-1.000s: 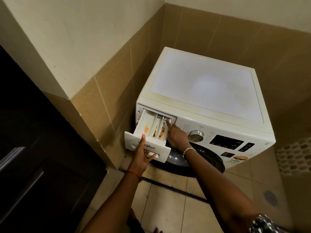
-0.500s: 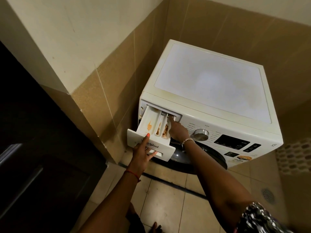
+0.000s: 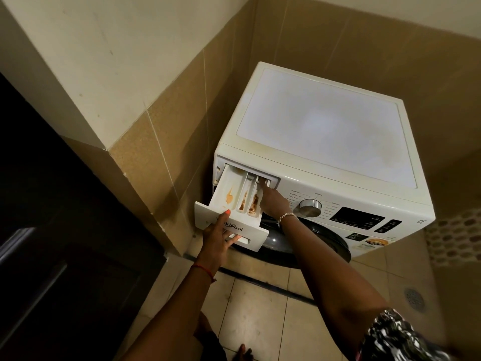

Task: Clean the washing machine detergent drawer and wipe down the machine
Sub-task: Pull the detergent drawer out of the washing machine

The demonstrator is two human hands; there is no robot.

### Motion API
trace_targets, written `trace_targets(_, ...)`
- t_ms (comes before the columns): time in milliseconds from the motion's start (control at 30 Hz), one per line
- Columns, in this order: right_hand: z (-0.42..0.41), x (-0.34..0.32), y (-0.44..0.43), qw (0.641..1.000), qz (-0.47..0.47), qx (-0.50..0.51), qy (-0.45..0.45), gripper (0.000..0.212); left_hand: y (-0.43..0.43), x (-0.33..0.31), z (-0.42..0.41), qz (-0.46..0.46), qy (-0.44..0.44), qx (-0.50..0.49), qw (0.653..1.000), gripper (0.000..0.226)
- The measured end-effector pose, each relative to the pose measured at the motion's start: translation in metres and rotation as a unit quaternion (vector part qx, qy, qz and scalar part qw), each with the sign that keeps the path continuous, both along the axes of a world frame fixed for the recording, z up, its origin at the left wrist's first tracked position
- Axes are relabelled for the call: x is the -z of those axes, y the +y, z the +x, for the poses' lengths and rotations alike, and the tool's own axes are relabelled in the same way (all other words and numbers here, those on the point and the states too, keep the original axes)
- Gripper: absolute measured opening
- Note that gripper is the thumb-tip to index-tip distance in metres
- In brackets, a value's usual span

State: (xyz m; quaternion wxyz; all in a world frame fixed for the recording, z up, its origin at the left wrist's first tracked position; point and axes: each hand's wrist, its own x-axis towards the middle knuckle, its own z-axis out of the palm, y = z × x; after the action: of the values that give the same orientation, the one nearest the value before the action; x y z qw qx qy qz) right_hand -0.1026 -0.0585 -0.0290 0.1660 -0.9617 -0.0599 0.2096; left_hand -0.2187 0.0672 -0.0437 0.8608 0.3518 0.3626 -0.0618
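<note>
Beige floor tiles (image 3: pixel 260 316) lie open at 6 o'clock. The left hand (image 3: pixel 217 239) clamps the front panel of the white plastic, rust-stained detergent drawer (image 3: pixel 229 186), thumb on top. The right hand (image 3: pixel 274 203), fingers straight, touches the drawer's rear right compartment. The drawer juts from the white front-loading washing machine (image 3: pixel 325 131). The tan tiled wall (image 3: pixel 166 142) stands near at 9 o'clock.

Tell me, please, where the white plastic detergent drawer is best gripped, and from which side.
Grip the white plastic detergent drawer at its front panel's handle recess, from the front and below: the recess opens low on the panel, where the left hand hooks fingers in, thumb on top.
</note>
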Motion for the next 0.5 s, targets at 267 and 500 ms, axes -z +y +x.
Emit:
trace_targets(267,-0.028,-0.002,-0.002,0.999,0.021,-0.036,0.025,0.080,0.004,-0.007,-0.023,0.030,0.023,0.013,0.999,0.043)
trace_targets(500,-0.051,-0.002,-0.023,0.979,0.201,-0.014,-0.042,0.079,0.020,-0.006,-0.062,0.050,0.016,0.041,0.998,0.039)
